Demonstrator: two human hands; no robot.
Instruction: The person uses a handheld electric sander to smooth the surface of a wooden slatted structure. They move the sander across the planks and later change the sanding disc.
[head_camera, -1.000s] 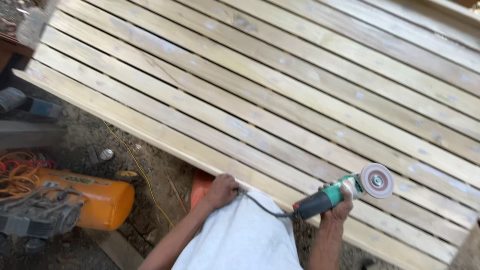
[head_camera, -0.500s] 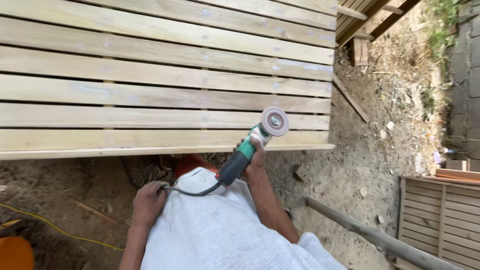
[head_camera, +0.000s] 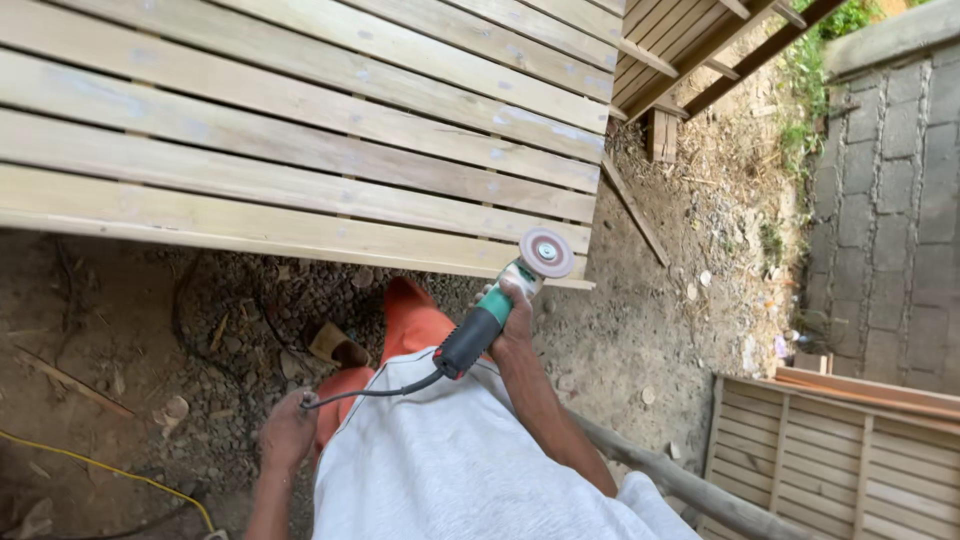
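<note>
- right hand (head_camera: 515, 305) closed round the green-and-black angle grinder (head_camera: 490, 322), its pink sanding disc (head_camera: 546, 252) at the pale slatted wooden panel's (head_camera: 300, 150) near right corner.
- left hand (head_camera: 287, 430) grips the black power cord (head_camera: 370, 392).
- step in hand looks like sanding that corner edge; the next pass calls for a flat disc and slack cord.

pale yellowish slatted wooden panel (head_camera: 300, 150), whitish smears | handheld angle grinder (head_camera: 495, 315): green-and-black body, pinkish-grey disc | black power cord (head_camera: 370, 393) | orange trousers (head_camera: 410, 325) | light grey shirt (head_camera: 450, 470) | yellow cable (head_camera: 100, 465)

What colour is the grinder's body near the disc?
Green, behind a black handle, on the angle grinder in the right hand; head view.
</note>
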